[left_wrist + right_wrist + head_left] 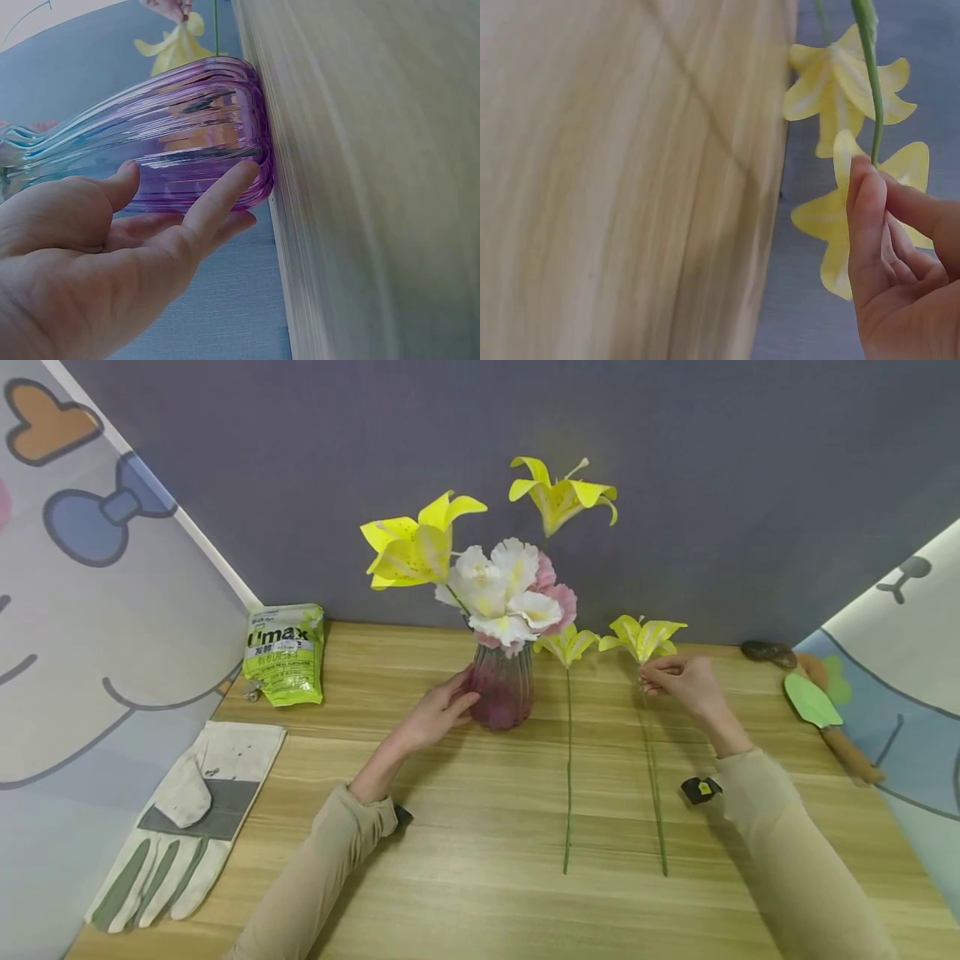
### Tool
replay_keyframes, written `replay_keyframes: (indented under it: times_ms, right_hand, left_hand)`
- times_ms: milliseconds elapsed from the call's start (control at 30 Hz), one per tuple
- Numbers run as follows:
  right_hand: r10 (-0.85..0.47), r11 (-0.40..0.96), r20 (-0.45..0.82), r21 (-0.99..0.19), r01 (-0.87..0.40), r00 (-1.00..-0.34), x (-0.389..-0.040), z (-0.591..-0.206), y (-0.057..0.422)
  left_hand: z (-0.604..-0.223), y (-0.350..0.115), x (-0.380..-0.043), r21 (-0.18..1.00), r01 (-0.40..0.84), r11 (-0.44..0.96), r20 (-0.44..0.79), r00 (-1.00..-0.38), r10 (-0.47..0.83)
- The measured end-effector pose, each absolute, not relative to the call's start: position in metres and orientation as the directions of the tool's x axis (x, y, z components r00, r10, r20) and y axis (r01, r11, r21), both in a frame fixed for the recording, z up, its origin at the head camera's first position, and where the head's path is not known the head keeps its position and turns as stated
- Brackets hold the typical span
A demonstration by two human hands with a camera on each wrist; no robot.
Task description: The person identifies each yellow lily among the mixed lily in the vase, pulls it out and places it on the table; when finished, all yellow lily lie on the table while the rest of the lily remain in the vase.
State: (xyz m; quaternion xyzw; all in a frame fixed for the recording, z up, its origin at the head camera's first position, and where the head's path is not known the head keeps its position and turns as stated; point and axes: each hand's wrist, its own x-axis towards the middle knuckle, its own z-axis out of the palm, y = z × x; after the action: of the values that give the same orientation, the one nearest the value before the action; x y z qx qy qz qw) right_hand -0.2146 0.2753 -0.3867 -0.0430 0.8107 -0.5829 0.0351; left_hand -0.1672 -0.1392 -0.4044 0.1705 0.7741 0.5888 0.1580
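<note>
A ribbed glass vase (504, 693), pink-purple at its base, stands on the wooden table (480, 827) near the back wall. It holds yellow lilies (411, 552), white flowers (502, 589) and pink flowers (558, 597). My left hand (442, 708) rests against the vase's left side. In the left wrist view its thumb and fairly straight fingers (221, 202) lie along the glass. Right of the vase, my right hand (686, 685) pinches a yellow lily (643, 637) by its green stem, just under the bloom. A second loose lily (567, 647) lies between that hand and the vase.
A green fertilizer bag (285, 656) stands at the back left, with a work glove (195, 818) in front of it. On the right lie a green trowel (832, 722) and a dark stone-like object (768, 653). Patterned cloth panels (75, 677) flank the table.
</note>
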Motion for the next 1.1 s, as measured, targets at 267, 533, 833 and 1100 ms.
replay_keyframes:
  times_ms: [267, 533, 833, 1100]
  right_hand:
    - [-0.121, 0.332, -0.098, -0.942, 0.053, -0.988, -0.220, -0.392, 0.272]
    - [-0.138, 0.450, -0.137, -0.891, 0.061, -0.981, -0.225, -0.398, 0.272]
    - [-0.143, 0.544, -0.098, -0.839, 0.005, -0.985, -0.225, -0.403, 0.276]
    - [-0.166, 0.639, 0.015, -0.760, -0.119, -0.986, -0.218, -0.392, 0.276]
  left_hand:
    - [-0.406, -0.139, -0.166, 0.966, 0.075, 0.248, -0.046, -0.892, 0.449]
    - [-0.407, -0.139, -0.165, 0.964, 0.083, 0.253, -0.041, -0.893, 0.448]
    - [-0.405, -0.138, -0.165, 0.966, 0.078, 0.248, -0.044, -0.892, 0.450]
    - [-0.406, -0.140, -0.167, 0.965, 0.086, 0.247, -0.037, -0.890, 0.455]
